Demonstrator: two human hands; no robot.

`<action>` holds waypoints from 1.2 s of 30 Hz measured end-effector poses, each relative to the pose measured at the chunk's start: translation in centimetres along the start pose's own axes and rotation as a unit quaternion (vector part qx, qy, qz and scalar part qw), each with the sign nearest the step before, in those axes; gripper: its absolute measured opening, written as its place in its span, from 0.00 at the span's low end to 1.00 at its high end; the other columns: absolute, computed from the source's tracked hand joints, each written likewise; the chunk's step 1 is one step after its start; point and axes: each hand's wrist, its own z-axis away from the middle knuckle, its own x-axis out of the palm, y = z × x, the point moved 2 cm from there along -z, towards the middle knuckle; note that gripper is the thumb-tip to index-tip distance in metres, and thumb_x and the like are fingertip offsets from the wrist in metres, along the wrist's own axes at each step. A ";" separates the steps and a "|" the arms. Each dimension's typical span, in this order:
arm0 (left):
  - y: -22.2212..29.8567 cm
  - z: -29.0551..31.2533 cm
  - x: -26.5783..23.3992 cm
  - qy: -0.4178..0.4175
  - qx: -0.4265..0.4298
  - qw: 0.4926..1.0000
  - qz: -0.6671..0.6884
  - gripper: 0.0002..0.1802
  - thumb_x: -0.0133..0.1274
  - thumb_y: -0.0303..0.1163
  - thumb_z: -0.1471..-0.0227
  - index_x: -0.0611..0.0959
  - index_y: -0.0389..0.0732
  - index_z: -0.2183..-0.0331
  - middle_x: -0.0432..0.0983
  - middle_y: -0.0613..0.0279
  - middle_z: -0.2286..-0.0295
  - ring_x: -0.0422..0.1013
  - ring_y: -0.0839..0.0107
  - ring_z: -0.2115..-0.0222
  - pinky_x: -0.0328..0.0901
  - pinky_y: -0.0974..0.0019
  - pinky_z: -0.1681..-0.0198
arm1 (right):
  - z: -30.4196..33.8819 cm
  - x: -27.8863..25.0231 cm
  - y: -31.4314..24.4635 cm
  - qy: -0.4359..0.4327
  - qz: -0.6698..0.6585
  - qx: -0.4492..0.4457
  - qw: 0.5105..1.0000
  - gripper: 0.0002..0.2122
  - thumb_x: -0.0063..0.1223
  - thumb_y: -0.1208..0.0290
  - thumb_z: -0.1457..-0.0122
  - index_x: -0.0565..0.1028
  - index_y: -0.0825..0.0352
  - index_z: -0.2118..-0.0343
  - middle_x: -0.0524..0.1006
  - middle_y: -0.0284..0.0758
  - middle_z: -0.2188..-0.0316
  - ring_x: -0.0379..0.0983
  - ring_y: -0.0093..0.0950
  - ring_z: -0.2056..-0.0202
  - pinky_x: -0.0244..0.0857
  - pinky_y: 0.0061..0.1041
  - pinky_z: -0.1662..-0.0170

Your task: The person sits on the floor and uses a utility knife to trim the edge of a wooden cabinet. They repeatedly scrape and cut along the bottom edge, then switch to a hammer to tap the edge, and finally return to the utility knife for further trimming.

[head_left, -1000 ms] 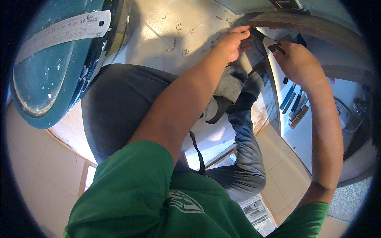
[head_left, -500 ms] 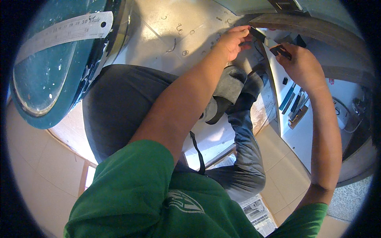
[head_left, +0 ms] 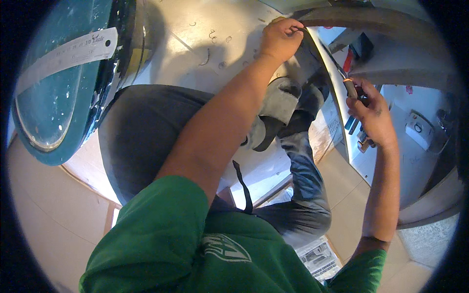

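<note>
My left hand (head_left: 282,39) is closed at the cabinet's curved front edge, its fingers pinching the end of a thin dark strip (head_left: 304,30). To the right, my right hand (head_left: 373,115) grips a slender hand tool (head_left: 350,88) with a dark handle and an orange band. Its narrow metal end points up and left, beside the white panel edge; its exact kind is unclear. Below my right hand, several hand tools (head_left: 352,122) lie on the white surface, partly covered by my fingers. A red object (head_left: 348,61) shows just beyond the tool's tip.
A teal, rounded case (head_left: 53,105) stands at left with a steel ruler (head_left: 73,51) on it. Curly shavings (head_left: 205,57) litter the pale floor ahead. A white box-shaped device (head_left: 419,129) sits at right inside the dark-edged cabinet (head_left: 391,22). Newspaper (head_left: 317,259) lies below.
My right hand has moved nearer and now shows a tool with an orange band, where a flat black piece showed before. My left hand has shifted slightly left and farther away.
</note>
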 end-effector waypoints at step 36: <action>-1.4 -0.1 1.6 0.042 0.008 0.999 0.029 0.10 0.60 0.32 0.42 0.84 0.34 0.70 0.80 0.62 0.73 0.75 0.72 0.70 0.69 0.68 0.61 | -9.8 6.5 4.2 0.223 0.136 -0.195 0.945 0.13 0.50 0.57 0.35 0.78 0.59 0.56 0.80 0.50 0.67 0.77 0.52 0.61 0.71 0.48 0.58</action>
